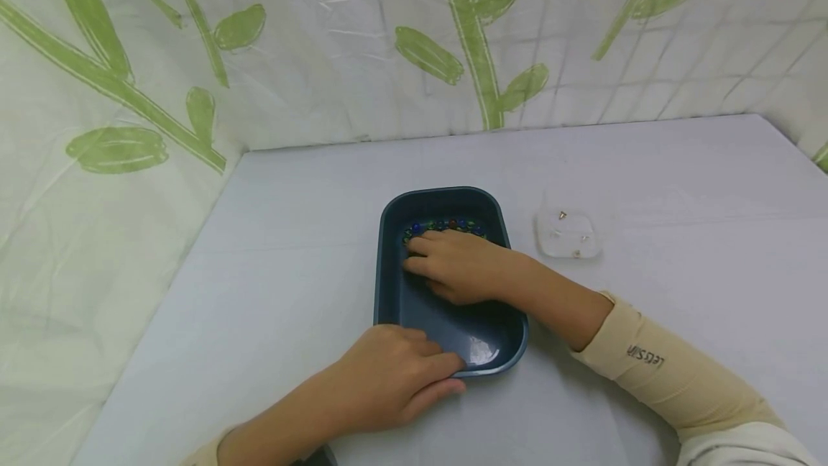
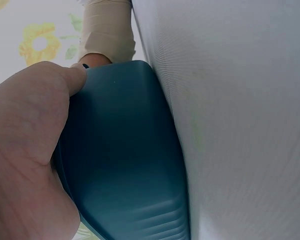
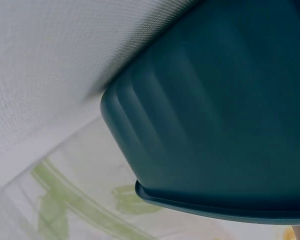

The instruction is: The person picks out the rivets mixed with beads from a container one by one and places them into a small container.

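Observation:
A dark blue oblong tray (image 1: 390, 293) lies on the pale table. A row of small coloured beads (image 1: 446, 226) sits along its far inner wall. My right hand (image 1: 414, 254) lies inside the tray, knuckles up, its fingers stretched left just below the beads; what is under the palm is hidden. My left hand (image 1: 446, 372) grips the tray's near rim, fingers curled over the edge. In the left wrist view the left hand's thumb (image 2: 65, 80) presses on the tray's outer wall (image 2: 125, 150). The right wrist view shows only the tray's outside (image 3: 215, 110).
A small clear plastic dish (image 1: 569, 236) with a few tiny pieces stands right of the tray. A sheet printed with green leaves (image 1: 453, 34) hangs behind the table and along its left side. The table (image 1: 679, 185) reaches to the right.

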### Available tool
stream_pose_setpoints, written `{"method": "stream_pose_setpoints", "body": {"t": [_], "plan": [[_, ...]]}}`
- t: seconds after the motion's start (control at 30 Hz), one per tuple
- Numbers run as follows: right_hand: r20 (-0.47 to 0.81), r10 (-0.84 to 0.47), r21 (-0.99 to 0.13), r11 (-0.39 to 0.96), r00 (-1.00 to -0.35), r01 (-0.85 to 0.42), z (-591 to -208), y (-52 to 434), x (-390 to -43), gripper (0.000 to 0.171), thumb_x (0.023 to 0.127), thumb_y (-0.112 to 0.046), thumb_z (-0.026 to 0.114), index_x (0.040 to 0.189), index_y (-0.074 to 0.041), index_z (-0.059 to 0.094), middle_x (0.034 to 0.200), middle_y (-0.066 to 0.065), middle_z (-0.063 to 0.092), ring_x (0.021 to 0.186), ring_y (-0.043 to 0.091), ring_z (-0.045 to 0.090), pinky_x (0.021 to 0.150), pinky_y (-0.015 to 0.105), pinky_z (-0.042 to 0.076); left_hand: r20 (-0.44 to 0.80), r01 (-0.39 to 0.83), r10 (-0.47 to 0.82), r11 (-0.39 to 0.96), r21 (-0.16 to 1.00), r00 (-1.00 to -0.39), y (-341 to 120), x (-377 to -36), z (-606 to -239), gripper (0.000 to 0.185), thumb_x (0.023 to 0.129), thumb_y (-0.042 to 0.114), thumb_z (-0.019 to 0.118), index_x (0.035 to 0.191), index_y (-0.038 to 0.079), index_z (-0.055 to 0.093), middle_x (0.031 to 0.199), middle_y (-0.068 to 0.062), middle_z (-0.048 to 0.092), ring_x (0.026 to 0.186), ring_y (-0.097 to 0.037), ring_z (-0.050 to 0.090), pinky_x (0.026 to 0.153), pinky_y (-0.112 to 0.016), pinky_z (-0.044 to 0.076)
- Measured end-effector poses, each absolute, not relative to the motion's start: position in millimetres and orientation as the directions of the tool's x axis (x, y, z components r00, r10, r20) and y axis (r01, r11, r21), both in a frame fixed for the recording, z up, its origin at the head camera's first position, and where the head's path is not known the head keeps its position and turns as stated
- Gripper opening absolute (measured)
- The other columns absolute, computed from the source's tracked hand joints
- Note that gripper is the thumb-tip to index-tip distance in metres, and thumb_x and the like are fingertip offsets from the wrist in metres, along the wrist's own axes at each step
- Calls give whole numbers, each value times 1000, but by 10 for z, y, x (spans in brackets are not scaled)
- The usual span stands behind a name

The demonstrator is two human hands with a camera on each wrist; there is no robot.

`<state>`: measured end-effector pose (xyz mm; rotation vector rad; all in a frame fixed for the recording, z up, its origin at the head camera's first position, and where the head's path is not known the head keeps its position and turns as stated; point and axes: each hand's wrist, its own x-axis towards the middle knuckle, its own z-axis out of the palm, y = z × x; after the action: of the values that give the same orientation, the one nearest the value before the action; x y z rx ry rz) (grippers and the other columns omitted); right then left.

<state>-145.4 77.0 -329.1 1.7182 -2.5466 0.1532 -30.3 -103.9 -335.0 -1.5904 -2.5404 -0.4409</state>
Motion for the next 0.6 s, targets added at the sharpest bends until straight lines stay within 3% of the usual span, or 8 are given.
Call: {"method": "stream_pose_setpoints", "body": {"t": [0.3, 0.6], "plan": [[35, -915, -106, 398, -403, -911, -3280, 767, -1441, 38, 100, -12, 57, 137, -3, 58, 143, 15, 53, 134, 31, 48, 108, 42, 37, 258, 898, 861, 405, 173, -438, -1040, -304, -3351, 24, 105, 36, 51, 91, 21, 63, 68, 14, 52, 61, -2, 48, 55, -17, 34], [72, -916, -77, 389, -395, -918, -3288, 742, -1442, 28, 98, -6, 58, 125, -2, 67, 130, 11, 64, 122, 26, 59, 102, 38, 44, 247, 892, 860, 406, 199, -447, -1036, -304, -3354, 25, 105, 37, 51, 91, 21, 63, 68, 14, 53, 61, -1, 47, 56, -16, 34]]}}
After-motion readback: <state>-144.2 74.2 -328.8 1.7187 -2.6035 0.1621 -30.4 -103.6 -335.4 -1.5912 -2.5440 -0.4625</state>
